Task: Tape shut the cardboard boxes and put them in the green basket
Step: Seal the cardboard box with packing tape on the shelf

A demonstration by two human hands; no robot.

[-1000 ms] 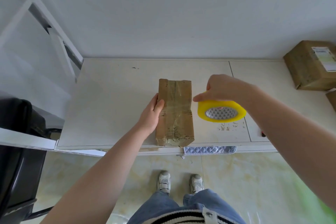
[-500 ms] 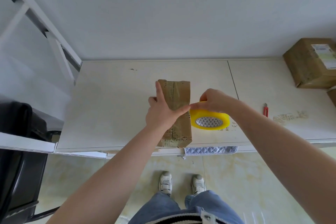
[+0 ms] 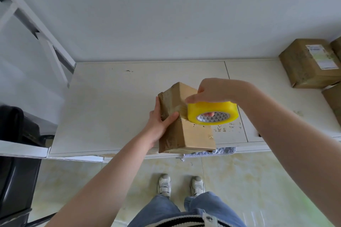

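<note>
Cardboard, brown and already streaked with clear tape, makes up the one long box in play, tipped up at the near edge of a white table. Its long axis runs from the table's front lip away toward the wall, the far end raised and leaning slightly left. The left hand grasps the box's left side, thumb hooked over its top face. The right hand clutches a single yellow tape roll, fingers through the core, with a strip of tape stretched onto the box. Open tabletop lies to the left and behind the box. Three more cardboard boxes crowd the table's far right corner, two only partly in view. A quilted cloth hangs over the front edge. A black chair stands to the left, and two white sneakers rest on the tiled floor.
</note>
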